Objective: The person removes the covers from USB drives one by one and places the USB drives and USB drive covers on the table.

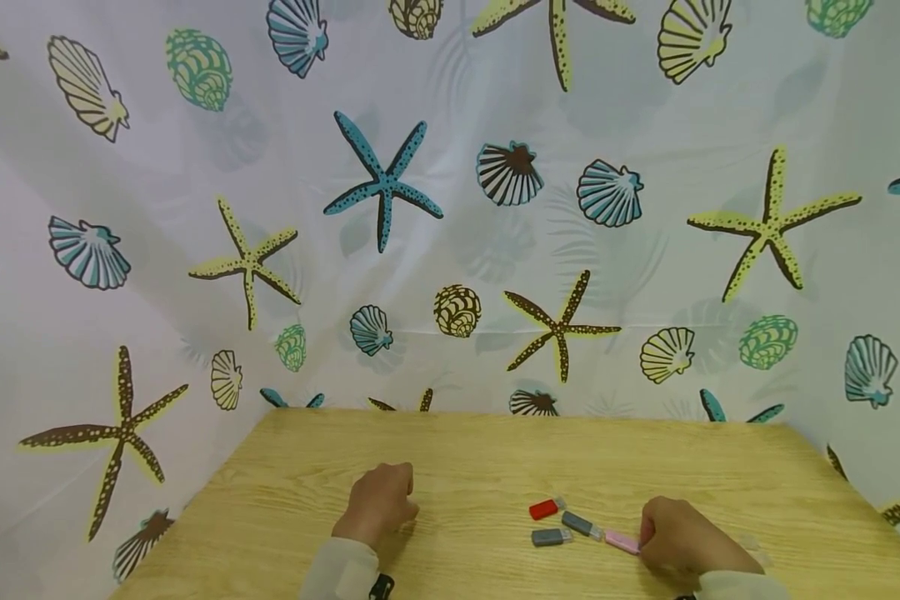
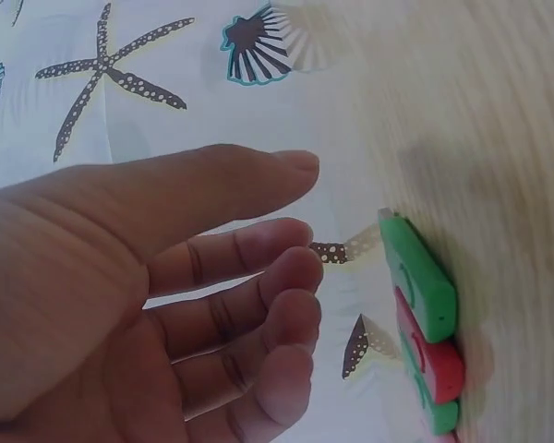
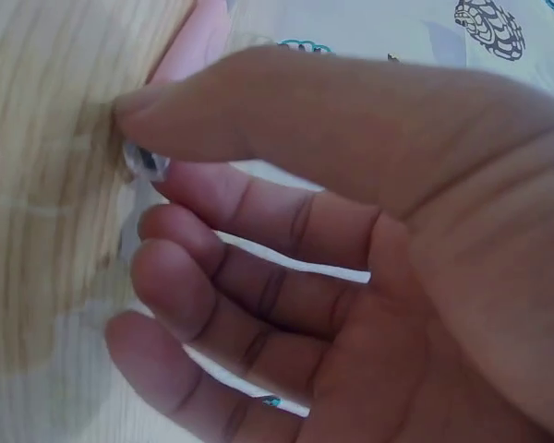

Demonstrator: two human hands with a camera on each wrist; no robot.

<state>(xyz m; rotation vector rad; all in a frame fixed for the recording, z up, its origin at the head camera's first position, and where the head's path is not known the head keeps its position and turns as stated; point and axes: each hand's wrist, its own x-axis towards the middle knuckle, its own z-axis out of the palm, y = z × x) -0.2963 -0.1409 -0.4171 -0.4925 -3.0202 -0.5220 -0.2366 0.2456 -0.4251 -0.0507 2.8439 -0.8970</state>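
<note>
My right hand (image 1: 690,537) pinches the clear-capped end of a pink USB stick (image 1: 621,542) between thumb and index finger, low over the table. In the right wrist view, the pink stick (image 3: 192,41) runs up behind the thumb, with its clear end (image 3: 148,161) at the fingertips. Left of it lie a red USB stick (image 1: 544,509) and two sticks that look grey from the head, one nearer (image 1: 547,537) and one angled (image 1: 581,524). From the left wrist, a stick looks green (image 2: 425,286) beside the red one (image 2: 434,365). My left hand (image 1: 378,504) holds nothing, its fingers loosely curled.
A wood-grain table (image 1: 495,454) carries everything. Behind it and along both sides hangs a pale curtain (image 1: 450,250) printed with starfish and shells. Faint transparent pieces (image 1: 753,546) lie on the table just right of the right hand, their kind unclear.
</note>
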